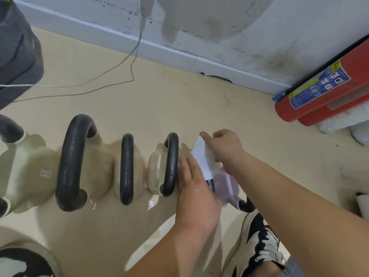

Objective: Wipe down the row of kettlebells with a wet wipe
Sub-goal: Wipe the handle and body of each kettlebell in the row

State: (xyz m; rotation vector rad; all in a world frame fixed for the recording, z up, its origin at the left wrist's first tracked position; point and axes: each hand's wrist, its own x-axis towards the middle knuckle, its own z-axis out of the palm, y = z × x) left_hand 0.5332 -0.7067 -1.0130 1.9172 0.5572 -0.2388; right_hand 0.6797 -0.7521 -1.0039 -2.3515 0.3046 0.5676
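A row of kettlebells with black handles stands on the beige floor. Several are cream-coloured: a large one (79,162), a slimmer one (127,168) and a small one (159,168). At the right end is a pale lilac kettlebell (227,186), mostly hidden by my hands. My right hand (225,146) pinches a white wet wipe (203,156) draped over the lilac kettlebell's handle. My left hand (195,188) lies flat on that kettlebell, fingers together, beside the wipe.
Two red fire extinguishers (323,90) lie against the stained white wall at the right. A thin cable (119,62) trails across the floor behind the row. A dark grey bag (16,52) sits at the upper left. My black-and-white shoe (259,242) stands below the lilac kettlebell.
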